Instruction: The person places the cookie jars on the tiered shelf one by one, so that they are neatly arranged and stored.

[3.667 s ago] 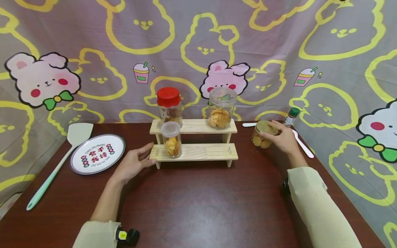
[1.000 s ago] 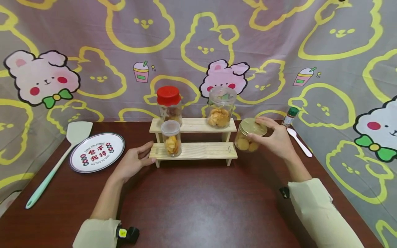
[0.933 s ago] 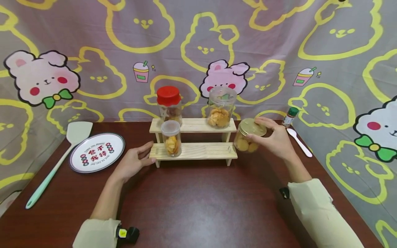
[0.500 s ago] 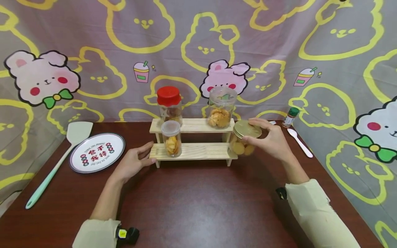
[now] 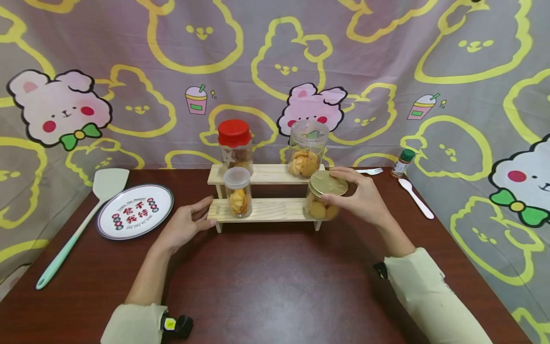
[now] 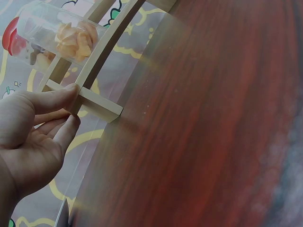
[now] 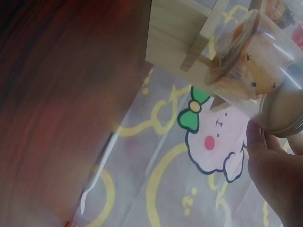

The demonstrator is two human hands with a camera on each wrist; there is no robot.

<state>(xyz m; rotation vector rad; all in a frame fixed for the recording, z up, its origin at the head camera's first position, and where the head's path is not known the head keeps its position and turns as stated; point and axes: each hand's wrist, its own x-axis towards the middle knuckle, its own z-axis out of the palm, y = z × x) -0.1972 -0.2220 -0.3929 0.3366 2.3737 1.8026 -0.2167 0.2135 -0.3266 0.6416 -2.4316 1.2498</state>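
Note:
A two-step wooden rack (image 5: 275,210) stands on the brown table. My left hand (image 5: 182,229) pinches the left end of its lower step between thumb and fingers, as the left wrist view (image 6: 35,132) also has it. My right hand (image 5: 363,198) grips the gold lid of a clear cookie jar (image 5: 318,208) at the lower step's right end. In the right wrist view the jar (image 7: 255,71) tilts; whether its base touches the wood I cannot tell. A slim jar (image 5: 237,198) of yellow cookies sits at the lower step's left. Above stand a red-lidded jar (image 5: 234,143) and a wide clear-lidded jar (image 5: 307,150).
To the left, a white plate (image 5: 135,231) with red characters lies beside a long pale spatula (image 5: 77,243). Right of the rack are a white fork (image 5: 370,171), a green-capped spice bottle (image 5: 402,163) and a white spoon (image 5: 416,198). A patterned cloth (image 5: 275,57) hangs behind.
My right hand has carried the gold-lidded cookie jar leftward from the right of the rack to over its lower step. The fork has come into sight. My left hand stays put.

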